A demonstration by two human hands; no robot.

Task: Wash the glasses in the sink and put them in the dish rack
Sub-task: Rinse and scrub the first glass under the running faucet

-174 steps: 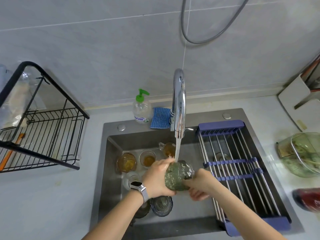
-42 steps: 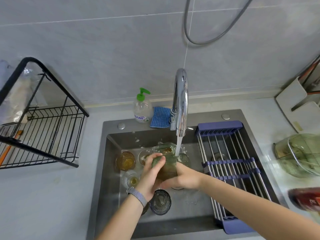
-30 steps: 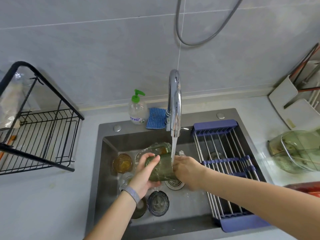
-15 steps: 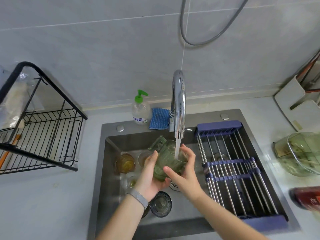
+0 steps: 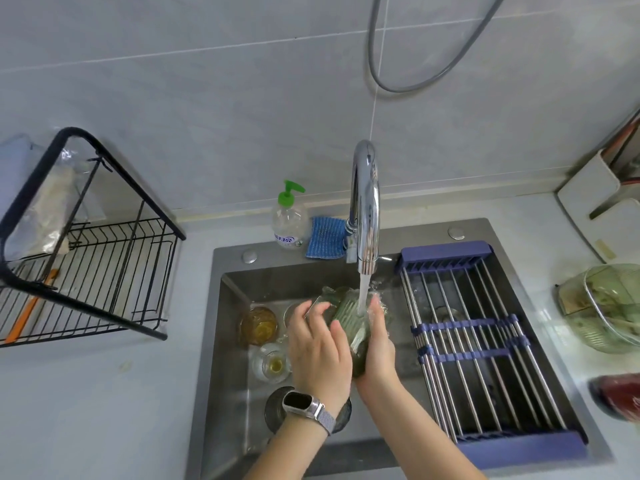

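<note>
Green ribbed glass [image 5: 348, 318] with a handle, tipped on its side under the running water, held between both hands over the sink [image 5: 228, 344]. Amber glass [image 5: 259, 325] standing upright at the back left of the sink floor, with brownish liquid inside. Small clear glass [image 5: 272, 362] just in front of it, upright, a little yellow at the bottom. Dark glass [image 5: 277, 407] nearer still, partly hidden under the left wrist. One more glass rim [image 5: 290, 311] peeking out behind the left hand. Black wire dish rack [image 5: 104, 258] on the counter, well left of the sink.
</note>
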